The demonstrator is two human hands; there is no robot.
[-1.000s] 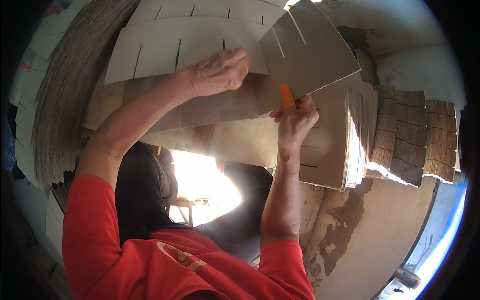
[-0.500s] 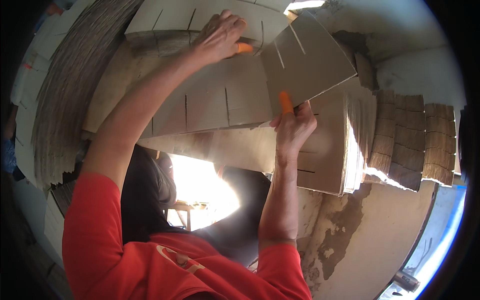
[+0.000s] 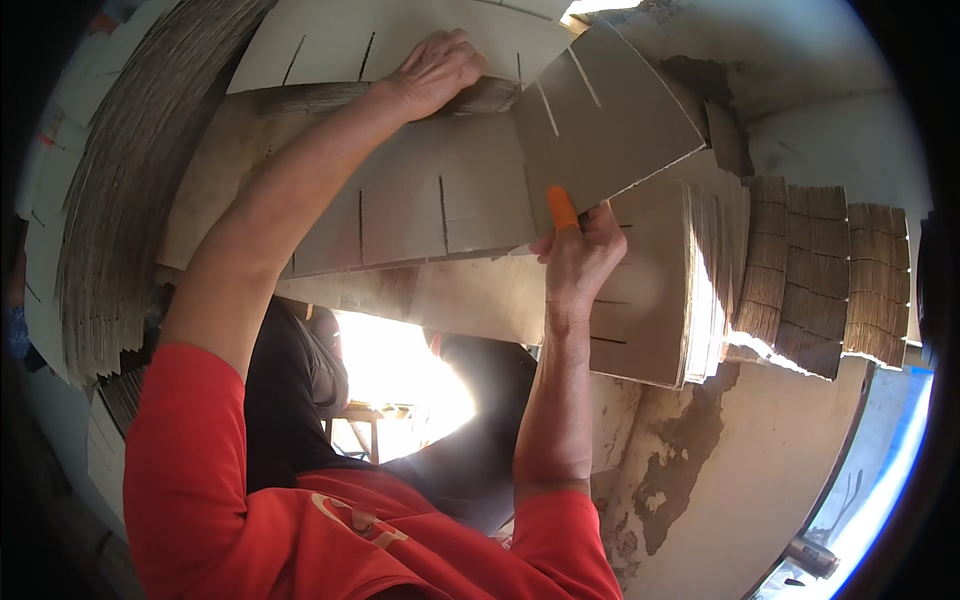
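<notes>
My right hand (image 3: 585,250) is closed on the near edge of a grey-brown cardboard sheet, an orange finger cover (image 3: 563,207) on one digit pressing its face. This slotted cardboard sheet (image 3: 620,130) stands tilted up at the right. To its left, a slotted panel (image 3: 405,215) lies low over the board; whether the two are one folded piece I cannot tell. My left hand (image 3: 440,75) is curled at the front edge of a stack of slotted cardboard sheets (image 3: 330,40) at the far side. Its fingertips are hidden, along with anything they may grip.
A tall stack of cardboard (image 3: 150,170) rises at the left. More slotted sheets (image 3: 650,285) stand at the right, beside bundled cardboard strips (image 3: 810,275). A wooden board (image 3: 450,295) spans above my legs. A metal cylinder (image 3: 812,558) lies at the lower right.
My left hand has turned slightly and its orange finger cover has gone out of sight. The cardboard and my right hand have shifted slightly left in the picture, the right hand keeping its hold.
</notes>
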